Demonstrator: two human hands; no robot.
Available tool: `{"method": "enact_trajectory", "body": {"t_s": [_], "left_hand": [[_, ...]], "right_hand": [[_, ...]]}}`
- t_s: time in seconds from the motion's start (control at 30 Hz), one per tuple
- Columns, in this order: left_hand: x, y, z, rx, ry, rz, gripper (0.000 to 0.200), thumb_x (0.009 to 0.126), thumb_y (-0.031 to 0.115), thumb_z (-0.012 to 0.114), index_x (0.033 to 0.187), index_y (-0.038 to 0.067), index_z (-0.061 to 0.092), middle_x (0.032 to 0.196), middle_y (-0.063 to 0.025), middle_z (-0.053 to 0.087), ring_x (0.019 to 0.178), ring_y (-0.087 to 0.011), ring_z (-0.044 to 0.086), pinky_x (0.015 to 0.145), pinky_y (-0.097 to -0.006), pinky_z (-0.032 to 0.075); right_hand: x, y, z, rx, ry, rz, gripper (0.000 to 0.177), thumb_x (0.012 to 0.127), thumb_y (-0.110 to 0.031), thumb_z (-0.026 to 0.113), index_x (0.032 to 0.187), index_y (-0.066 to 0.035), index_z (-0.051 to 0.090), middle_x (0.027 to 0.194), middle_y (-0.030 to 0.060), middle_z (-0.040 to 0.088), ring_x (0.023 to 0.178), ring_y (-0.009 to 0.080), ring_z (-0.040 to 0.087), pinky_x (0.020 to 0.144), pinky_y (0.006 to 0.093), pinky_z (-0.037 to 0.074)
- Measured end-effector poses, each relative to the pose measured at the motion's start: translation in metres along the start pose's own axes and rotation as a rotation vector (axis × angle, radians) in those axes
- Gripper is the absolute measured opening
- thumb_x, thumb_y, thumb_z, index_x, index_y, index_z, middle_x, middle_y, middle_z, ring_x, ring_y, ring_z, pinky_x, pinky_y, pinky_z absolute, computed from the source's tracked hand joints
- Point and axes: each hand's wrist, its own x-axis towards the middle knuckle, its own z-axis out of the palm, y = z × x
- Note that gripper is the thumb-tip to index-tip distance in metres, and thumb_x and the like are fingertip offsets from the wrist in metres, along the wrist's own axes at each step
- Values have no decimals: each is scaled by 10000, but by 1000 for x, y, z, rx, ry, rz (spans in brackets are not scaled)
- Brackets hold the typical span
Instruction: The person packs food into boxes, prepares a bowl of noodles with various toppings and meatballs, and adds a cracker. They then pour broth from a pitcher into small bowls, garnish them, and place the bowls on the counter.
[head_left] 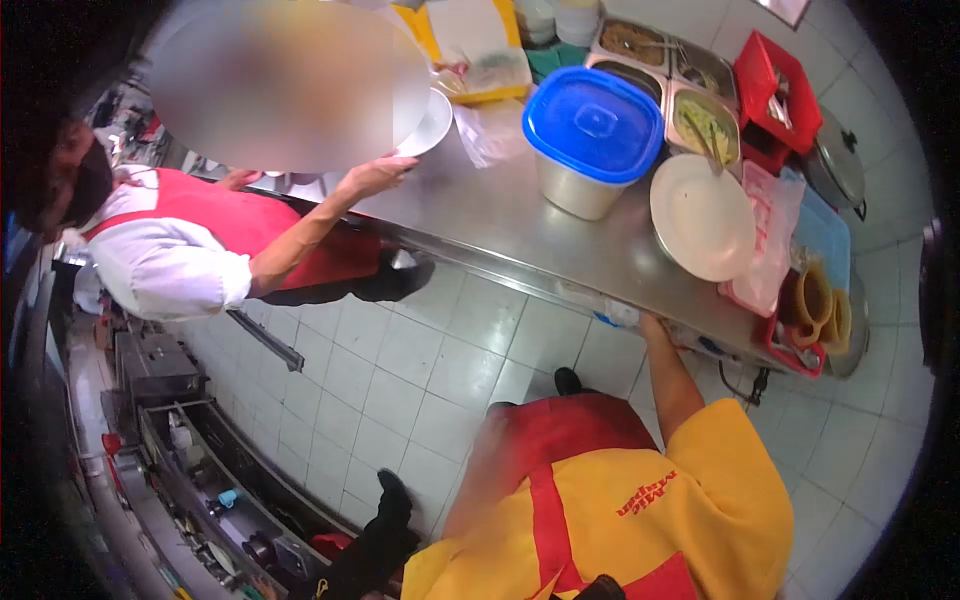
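right hand (648, 322) at the table (520, 235) edge by a small white packet (620, 313), likely light and soft; pinch its middle. fingers hidden, cannot tell; left hand (492, 420) blurred, likewise.

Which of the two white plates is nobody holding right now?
The plate lying flat on the steel counter beside the blue-lidded container; the other plate is held by a co-worker's hand.
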Motion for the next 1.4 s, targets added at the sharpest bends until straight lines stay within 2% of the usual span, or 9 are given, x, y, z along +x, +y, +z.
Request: {"method": "enact_trajectory", "body": {"t_s": [0.1, 0.17, 0.27, 0.33, 0.63, 0.87, 0.9, 1.2, 1.4], "left_hand": [[15, 10, -10, 67, 34, -13, 489, 889, 409, 479, 1195, 35, 552, 1162, -215, 581, 1116, -333, 536, 943, -377, 415], [30, 18, -24, 3, 18, -54, 451, 893, 376, 485, 1191, 46, 559, 1114, -194, 611, 1068, -300, 567, 920, -363, 427], [42, 41, -42, -157, 88, 55, 381, 878, 301, 521, 1189, 87, 568, 1031, -142, 646, 953, -246, 610, 874, -348, 451], [63, 41, -51, -15, 157, 224, 415, 856, 301, 551, 1222, 106, 543, 1078, -142, 629, 946, -255, 619, 851, -364, 476], [185, 61, -117, 39, 181, 193, 457, 819, 271, 611, 1230, 89, 530, 1115, -145, 613, 952, -272, 618, 845, -372, 488], [238, -34, -228, 197, 148, 117, 498, 790, 247, 658, 1237, 76, 519, 1144, -148, 599, 957, -285, 617, 841, -378, 496], [254, -64, -250, 265, 153, 531, 604, 685, 116, 752, 1231, 38, 504, 1159, -148, 590, 927, -294, 622, 789, -387, 526], [258, -88, -352, 221, -135, -111, 492, 629, -55, 426, 1076, 48, 603, 958, -183, 646, 947, -233, 612, 607, -373, 528], [279, -80, -310, 352, -27, 397, 398, 684, 1, 499, 1060, 62, 616, 997, -140, 630, 913, -272, 591, 779, -358, 480]], "right_hand": [[31, 51, 40, 190, -99, 182, 463, 870, -351, 577, 1149, 15, 524, 1165, 169, 535, 995, 252, 548, 870, 306, 421], [-73, -29, -6, 498, 150, -430, 339, 910, -299, 539, 1039, 13, 568, 945, 116, 594, 860, 197, 550, 792, 293, 441], [-117, -8, -21, 283, -462, -593, 195, 933, -216, 533, 920, -29, 586, 830, 53, 582, 704, 123, 525, 653, 260, 441], [-131, -2, -8, 657, -971, -212, 133, 915, -152, 538, 963, -35, 576, 877, 48, 589, 711, 125, 548, 645, 257, 458], [-181, -209, 20, 231, -1471, -311, 229, 906, -130, 455, 1089, -43, 561, 962, 17, 607, 757, 83, 550, 648, 231, 457], [-202, -365, 107, 524, -1438, -630, 77, 894, -63, 501, 918, -9, 552, 754, 16, 521, 633, 85, 493, 576, 247, 442], [-201, -380, 118, 465, -1389, -598, 81, 903, -59, 491, 920, -5, 550, 741, 18, 524, 606, 89, 486, 575, 242, 441], [-209, -421, 128, 470, -1119, -294, 177, 898, -131, 462, 1031, -29, 518, 832, 54, 606, 697, 107, 586, 595, 239, 492], [-197, -437, 137, 455, -924, -148, 178, 893, -200, 495, 971, -42, 518, 721, 11, 544, 579, 91, 506, 501, 231, 428]]}}
